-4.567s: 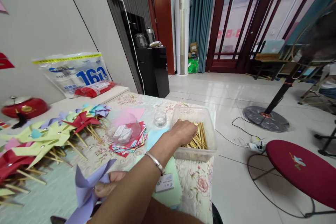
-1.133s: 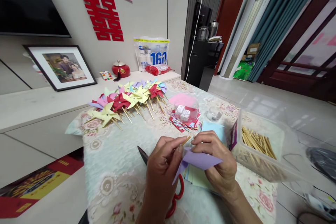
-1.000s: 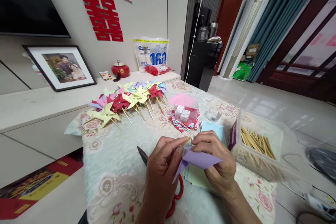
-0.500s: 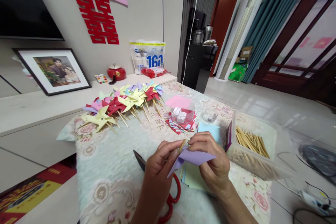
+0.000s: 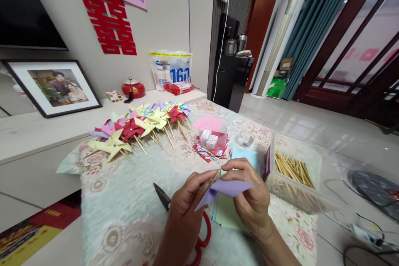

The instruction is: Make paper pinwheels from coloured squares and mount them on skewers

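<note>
My left hand (image 5: 188, 199) is closed around a short wooden stick (image 5: 214, 178), its tip showing between thumb and fingers. Folded purple paper (image 5: 232, 188) lies against the stick, pinched by my right hand (image 5: 249, 191), whose fingertips meet near the stick's end. Whether a pin sits between those fingertips is too small to tell. Beneath my left wrist are scissors (image 5: 204, 232) with red handles and dark blades. Pale green paper sheets (image 5: 229, 216) are stacked under my right hand, with light blue paper (image 5: 246, 156) behind it.
Finished paper pinwheels (image 5: 134, 129) on sticks lie in a heap at the table's back left. A clear tub (image 5: 213, 138) rests on coloured paper strips, near a small round container (image 5: 245, 138). At right stands a plastic box (image 5: 307, 203) of wooden sticks (image 5: 293, 168).
The whole scene has shifted slightly left as the head view turned. Both hands keep hold of the purple paper and stick, with my right fingertips slightly changed near the stick's end.
</note>
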`<state>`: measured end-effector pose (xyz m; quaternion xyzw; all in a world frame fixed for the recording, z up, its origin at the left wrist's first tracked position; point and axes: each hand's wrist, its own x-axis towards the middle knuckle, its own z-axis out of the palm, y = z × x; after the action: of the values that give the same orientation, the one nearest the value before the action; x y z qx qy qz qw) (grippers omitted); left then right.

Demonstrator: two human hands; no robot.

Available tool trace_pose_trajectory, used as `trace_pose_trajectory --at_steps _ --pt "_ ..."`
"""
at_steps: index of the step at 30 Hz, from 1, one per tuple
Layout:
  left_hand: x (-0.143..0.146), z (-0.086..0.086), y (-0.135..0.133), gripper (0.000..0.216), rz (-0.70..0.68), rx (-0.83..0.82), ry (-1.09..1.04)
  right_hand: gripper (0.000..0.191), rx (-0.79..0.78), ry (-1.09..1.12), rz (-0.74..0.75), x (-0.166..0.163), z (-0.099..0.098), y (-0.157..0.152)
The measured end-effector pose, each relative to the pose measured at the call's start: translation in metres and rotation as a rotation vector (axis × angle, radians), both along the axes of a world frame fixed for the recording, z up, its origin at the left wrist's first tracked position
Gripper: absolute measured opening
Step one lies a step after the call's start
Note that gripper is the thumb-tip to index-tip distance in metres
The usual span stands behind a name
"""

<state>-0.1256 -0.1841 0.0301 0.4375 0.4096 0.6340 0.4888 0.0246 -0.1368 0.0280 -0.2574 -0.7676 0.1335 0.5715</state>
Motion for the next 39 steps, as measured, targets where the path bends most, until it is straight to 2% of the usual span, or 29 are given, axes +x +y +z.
trace_pose_trajectory --at_steps 8,16,22,32,39 --pt "0.0003 -0.0058 0.0007 0.031 0.021 0.163 0.109 0.025 0.009 -0.009 0.007 -0.0003 0.0026 0.0002" --pt "0.0011 0.0025 -0.0006 0.034 0.040 0.165 0.170 0.024 -0.026 -0.009 0.038 0.0002 -0.0005 -0.0008" --pt "-0.0006 0.0008 -0.0023 0.043 0.070 0.189 0.225 0.023 -0.028 -0.005 0.067 0.0018 0.0007 -0.0013" --pt "-0.0008 0.0006 -0.0016 0.039 0.071 0.221 0.279 0.024 0.007 -0.022 0.060 0.0018 0.0035 -0.0015" --pt "-0.0022 -0.0031 -0.0033 0.047 0.064 0.250 0.296 0.023 0.052 -0.022 0.043 0.0015 0.0038 -0.0004"
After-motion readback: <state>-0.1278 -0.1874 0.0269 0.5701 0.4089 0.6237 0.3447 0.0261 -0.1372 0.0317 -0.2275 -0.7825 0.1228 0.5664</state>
